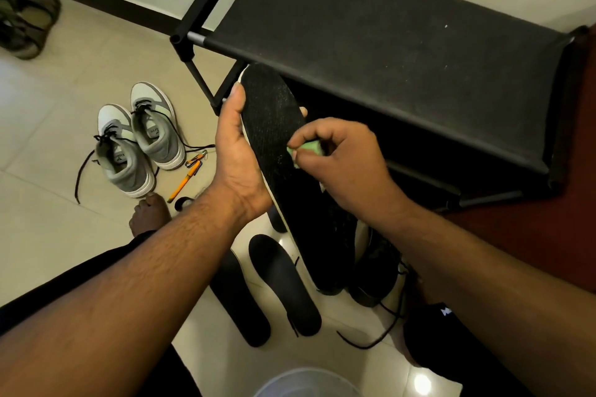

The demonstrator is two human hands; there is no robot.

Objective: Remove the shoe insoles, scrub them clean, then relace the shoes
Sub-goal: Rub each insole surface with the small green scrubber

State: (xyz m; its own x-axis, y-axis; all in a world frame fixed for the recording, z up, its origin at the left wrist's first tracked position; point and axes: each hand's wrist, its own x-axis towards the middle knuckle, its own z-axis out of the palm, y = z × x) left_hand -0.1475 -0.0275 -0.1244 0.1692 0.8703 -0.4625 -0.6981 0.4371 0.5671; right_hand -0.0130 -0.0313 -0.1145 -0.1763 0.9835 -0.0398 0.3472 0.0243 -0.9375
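Black insole (274, 126): we grip it in the left hand (237, 151); right hand (338, 155) pinches green scrubber (304, 149). Relacing remains.

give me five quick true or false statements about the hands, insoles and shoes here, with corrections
1. The left hand holds a black insole. True.
2. The right hand pinches a yellow brush. False: it pinches a small green scrubber against the insole.
3. Two more insoles lie on the floor. True.
4. The grey shoes sit on the black rack. False: they stand on the floor, left of the rack.
5. The grey shoes have no laces. False: dark laces are in them, hanging loose.
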